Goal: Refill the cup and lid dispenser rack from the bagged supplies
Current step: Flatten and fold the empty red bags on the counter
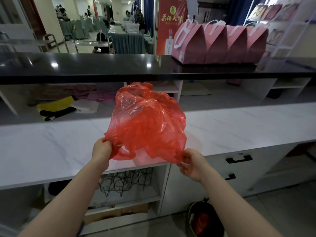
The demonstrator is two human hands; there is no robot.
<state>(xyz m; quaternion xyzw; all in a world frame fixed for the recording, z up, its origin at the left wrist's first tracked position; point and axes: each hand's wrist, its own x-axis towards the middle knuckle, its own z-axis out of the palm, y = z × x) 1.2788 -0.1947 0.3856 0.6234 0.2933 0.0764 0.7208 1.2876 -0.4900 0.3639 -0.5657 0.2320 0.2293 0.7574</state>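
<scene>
A: Starting at the left, what is the person doing?

B: The left hand [101, 149] is pinching one edge of a red plastic bag [147, 122], fingers curled round the film beside its handle loop. The bag is hanging in the air above the marble worktop [51, 147], billowing upward, thin and see-through.

A: And on the right?

B: The right hand [191, 164] is gripping the opposite edge, so the two hands are standing apart, each clamped on the bag and stretching its mouth.

A: Is anything showing inside?

B: Nothing solid is showing; it is looking slack and likely empty, though the folds are hiding part of it. No dispenser rack is coming into view either.

A: So which step is this?

B: Probably handling a supply bag, either opening it or getting rid of it. A bin [205, 219] is sitting on the floor at lower right. The next move is calling for a check of the contents, then finding cups or lids.
</scene>
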